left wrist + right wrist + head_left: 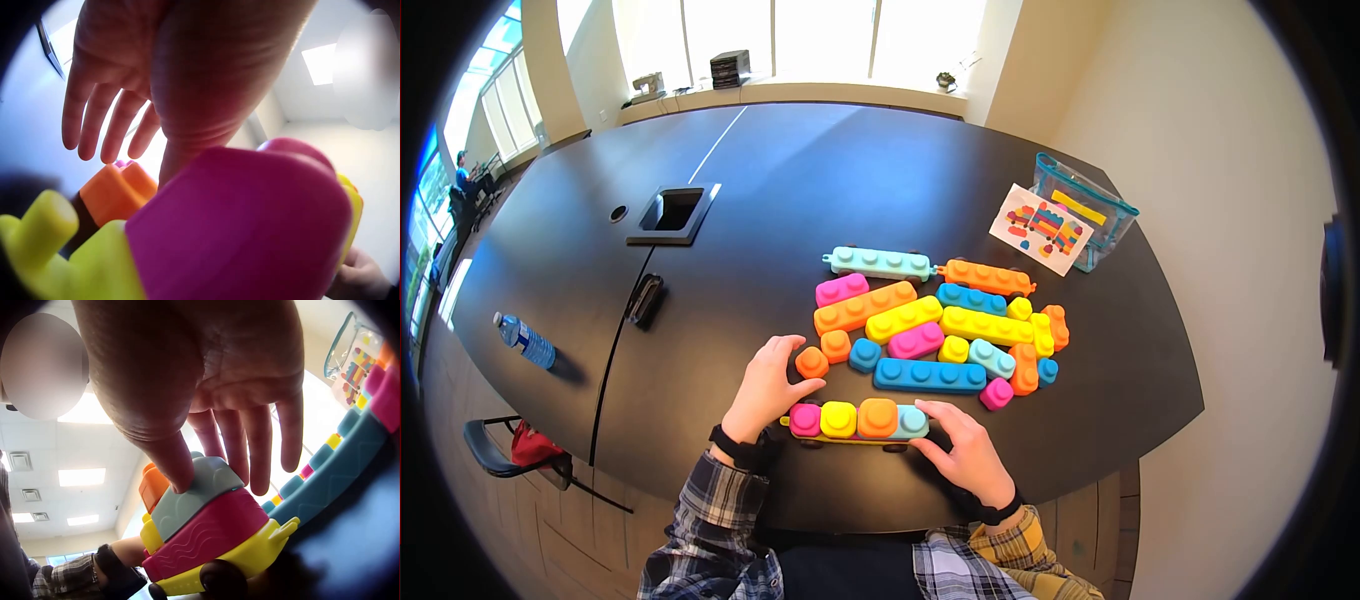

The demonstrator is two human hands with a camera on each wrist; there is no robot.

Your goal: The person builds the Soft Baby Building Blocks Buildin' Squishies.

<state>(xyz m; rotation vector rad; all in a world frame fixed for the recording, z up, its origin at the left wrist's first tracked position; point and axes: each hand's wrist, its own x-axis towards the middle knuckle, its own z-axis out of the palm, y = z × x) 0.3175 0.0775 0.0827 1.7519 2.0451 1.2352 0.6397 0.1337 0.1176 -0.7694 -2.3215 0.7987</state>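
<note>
A toy train car (855, 439) with a yellow wheeled base stands near the table's front edge. Along its top sit a pink block (805, 420), a yellow block (838, 420), an orange block (877, 418) and a light blue block (913, 421). My right hand (965, 452) pinches the light blue block at the car's right end, thumb on the near side and fingers behind. My left hand (762, 388) is over the car's left end, its fingers straight and spread from the thumb. Just beyond that thumb lies a small orange block (811, 363).
Several loose blocks, among them a long blue block (930, 375), cover the table behind the car. Light blue (880, 263) and orange (987, 278) cars stand farther back. A picture card (1041, 229) leans on a clear pouch (1090, 215). A bottle (525, 340) lies left.
</note>
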